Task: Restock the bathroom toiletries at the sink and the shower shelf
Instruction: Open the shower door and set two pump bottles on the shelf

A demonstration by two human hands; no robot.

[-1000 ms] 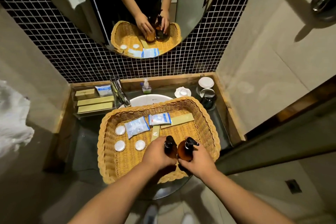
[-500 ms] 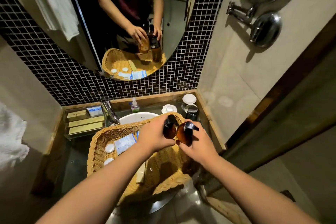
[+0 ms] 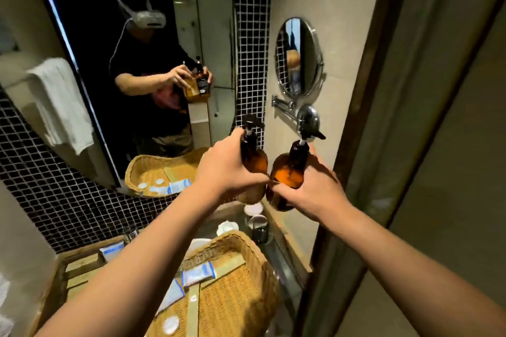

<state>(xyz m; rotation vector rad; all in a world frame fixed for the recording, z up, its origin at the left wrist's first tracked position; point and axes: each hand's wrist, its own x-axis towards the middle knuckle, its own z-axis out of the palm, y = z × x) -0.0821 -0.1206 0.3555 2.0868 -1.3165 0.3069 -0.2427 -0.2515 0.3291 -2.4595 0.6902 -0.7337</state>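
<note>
I hold two amber pump bottles with black pump heads high above the sink counter. My left hand (image 3: 223,169) grips the left amber bottle (image 3: 253,157) around its body. My right hand (image 3: 315,189) grips the right amber bottle (image 3: 287,172), which tilts slightly to the right. The two bottles nearly touch. Below them the wicker basket (image 3: 246,249) rests over the sink, holding blue-and-white sachets (image 3: 198,273), flat beige packets (image 3: 193,309) and small white round lids (image 3: 171,325).
A wooden tray (image 3: 82,262) with beige boxes sits at the counter's left. White cups and a dark cup (image 3: 257,224) stand at the back right. A round shaving mirror (image 3: 298,59) juts from the right wall. A dark door frame (image 3: 364,145) stands close on the right.
Both hands have lifted the two bottles out of the basket and up to chest height, toward the right wall. My view has tilted upward.
</note>
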